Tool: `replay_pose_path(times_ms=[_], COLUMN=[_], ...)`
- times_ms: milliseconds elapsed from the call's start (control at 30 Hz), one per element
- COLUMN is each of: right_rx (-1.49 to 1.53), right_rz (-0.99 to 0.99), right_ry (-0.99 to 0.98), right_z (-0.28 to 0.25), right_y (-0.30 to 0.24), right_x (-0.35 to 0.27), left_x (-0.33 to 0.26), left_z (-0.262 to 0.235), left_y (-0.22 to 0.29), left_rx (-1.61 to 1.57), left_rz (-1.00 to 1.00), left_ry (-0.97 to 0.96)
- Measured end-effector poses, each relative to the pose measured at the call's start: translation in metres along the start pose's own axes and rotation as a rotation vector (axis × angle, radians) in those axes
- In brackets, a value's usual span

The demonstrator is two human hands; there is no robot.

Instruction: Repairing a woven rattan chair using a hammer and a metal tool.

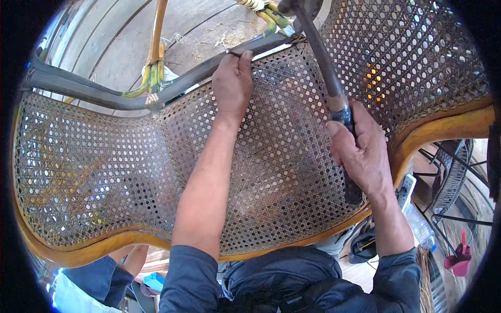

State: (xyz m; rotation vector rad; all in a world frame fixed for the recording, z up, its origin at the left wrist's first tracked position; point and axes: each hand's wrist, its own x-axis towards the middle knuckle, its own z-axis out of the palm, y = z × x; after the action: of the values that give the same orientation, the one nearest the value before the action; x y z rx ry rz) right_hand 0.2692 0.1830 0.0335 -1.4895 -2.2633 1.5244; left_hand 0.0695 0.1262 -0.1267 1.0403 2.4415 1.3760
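A long, curved piece of woven cane webbing (274, 172), set in a yellow-brown rattan frame (125, 239), stretches across in front of me. Along its far edge runs a dark grey rail (88, 94). My left hand (232, 88) is closed at that rail, pinching a short, thin dark pin (233, 52), perhaps a nail or a punch, with its tip at the rail. In my right fist is a hammer (322, 55); its dark handle slants up to the far left. The hammer head, partly cut off by the top edge, is raised beyond the rail.
Green and yellow bound rattan legs (154, 73) join the rail on the far side, above a plank floor (203, 26). To the lower right are a dark metal-framed chair (453, 172), a clear plastic bottle (419, 227) and a pink object (459, 261). Another person's leg (135, 260) shows at lower left.
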Motion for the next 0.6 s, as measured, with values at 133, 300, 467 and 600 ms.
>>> replay_pose_path(times_ms=[133, 300, 467, 600], right_rx=[-0.021, -0.090, -0.133, -0.112], right_rz=[0.067, 0.076, -0.068, -0.317], right_ry=[-0.027, -0.079, -0.081, -0.014], right_z=[0.004, 0.005, 0.003, 0.006], right_y=[-0.005, -0.013, -0.024, -0.032], right_x=[0.000, 0.003, 0.002, -0.001], left_x=[0.001, 0.001, 0.002, 0.004], left_z=[0.002, 0.001, 0.002, 0.005], left_y=[-0.004, -0.003, -0.002, -0.007], left_rx=[-0.009, 0.037, 0.010, 0.005], left_rz=[0.055, 0.070, 0.113, 0.175], left_ry=[0.003, -0.032, -0.032, -0.046])
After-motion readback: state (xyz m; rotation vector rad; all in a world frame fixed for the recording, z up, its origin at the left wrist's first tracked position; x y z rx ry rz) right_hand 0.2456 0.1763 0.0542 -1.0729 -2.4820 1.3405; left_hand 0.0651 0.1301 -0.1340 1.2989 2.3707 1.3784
